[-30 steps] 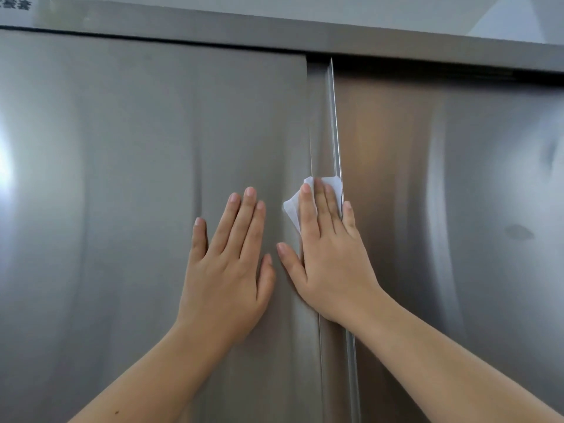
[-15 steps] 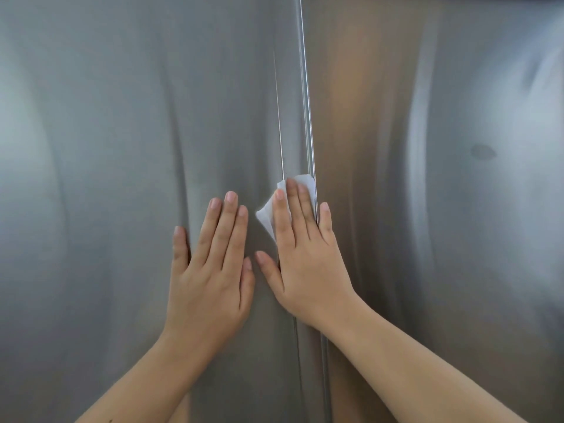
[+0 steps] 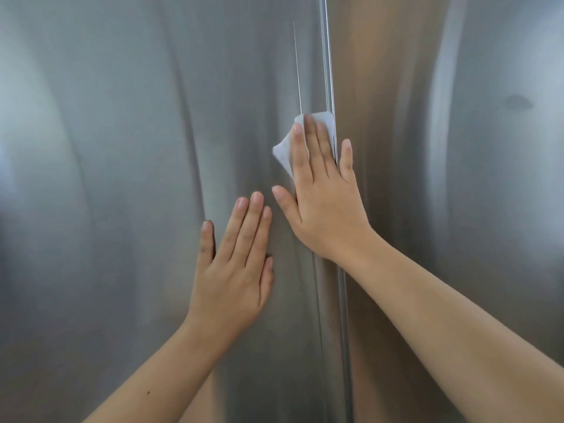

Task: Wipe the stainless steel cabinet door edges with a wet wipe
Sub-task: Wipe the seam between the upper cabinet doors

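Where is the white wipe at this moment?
In the head view, the wet wipe is pressed flat under the right hand, just left of the vertical door edge, up and right of the left hand.

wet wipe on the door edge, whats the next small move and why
Probably slide the right hand up along the door edge with the wet wipe pressed flat. Its straight fingers pin the wet wipe right against the edge, bare edge runs on above, and the left hand braces flat on the left door.
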{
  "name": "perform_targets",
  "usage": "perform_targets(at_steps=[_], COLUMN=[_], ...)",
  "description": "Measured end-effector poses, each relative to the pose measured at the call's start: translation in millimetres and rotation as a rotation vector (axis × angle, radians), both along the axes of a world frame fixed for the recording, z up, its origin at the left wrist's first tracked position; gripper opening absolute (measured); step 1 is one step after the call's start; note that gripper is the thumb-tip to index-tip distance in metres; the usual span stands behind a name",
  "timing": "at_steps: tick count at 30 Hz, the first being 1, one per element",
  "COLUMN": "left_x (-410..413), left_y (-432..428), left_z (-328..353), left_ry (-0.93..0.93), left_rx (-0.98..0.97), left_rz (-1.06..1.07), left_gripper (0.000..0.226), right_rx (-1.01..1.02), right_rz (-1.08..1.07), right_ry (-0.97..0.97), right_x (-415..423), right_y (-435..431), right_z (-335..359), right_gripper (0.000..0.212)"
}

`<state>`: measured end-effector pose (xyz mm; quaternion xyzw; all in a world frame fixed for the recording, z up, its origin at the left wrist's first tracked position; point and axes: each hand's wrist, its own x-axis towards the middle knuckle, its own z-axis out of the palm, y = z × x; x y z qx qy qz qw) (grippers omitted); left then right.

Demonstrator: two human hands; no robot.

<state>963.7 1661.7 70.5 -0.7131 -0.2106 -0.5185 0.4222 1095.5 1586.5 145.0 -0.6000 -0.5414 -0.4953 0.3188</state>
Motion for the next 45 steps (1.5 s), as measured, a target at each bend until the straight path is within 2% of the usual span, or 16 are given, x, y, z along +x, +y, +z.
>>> perform_targets(at_steps=[8, 13, 16, 19, 23, 28, 32, 35, 39, 42, 45], left_x=[-1, -4, -2, 0, 0, -7, -14, -16, -18, -20, -20], left_y=[0, -2, -4, -9, -16, -21, -24, -26, -26, -27, -29], left_z=[-27, -29, -28, -34, -57, -99, -116, -120, -130, -139, -145], left_ry=[0.019, 0.031, 0.02, -0.013, 0.006, 0.121, 0.169, 0.164, 0.17, 0.182, 0.188], left_rx=[-0.038, -0.054, -0.055, -0.104, -0.159, -0.21, -0.252, -0.29, -0.337, -0.362, -0.374], left_rz=[-0.019, -0.024, -0.025, -0.068, -0.086, -0.073, -0.074, -0.099, -0.128, -0.123, -0.11], left_gripper=[0.058, 0.057, 0.056, 0.056, 0.058, 0.059, 0.06, 0.06, 0.059, 0.058, 0.06], right_rx=[-0.02, -0.036, 0.011, 0.05, 0.019, -0.061, -0.089, -0.042, 0.017, -0.008, -0.138], right_rz=[-0.008, 0.003, 0.044, 0.071, 0.074, 0.066, 0.03, 0.019, 0.056, 0.065, 0.03], right_ry=[-0.02, -0.054, -0.014, 0.026, 0.041, 0.104, 0.081, 0.055, 0.124, 0.153, 0.154], right_x=[0, 4, 2, -1, 0, -7, -3, 0, -6, -8, -10], right_y=[-6, -10, -5, 1, -1, -9, -11, -9, -2, -3, -14], right_z=[-109, -89, -61, -62, -121, -213, -200, -171, -166, -204, -267], right_gripper=[0.066, 0.067, 0.064, 0.063, 0.066, 0.068, 0.067, 0.059, 0.057, 0.063, 0.066])
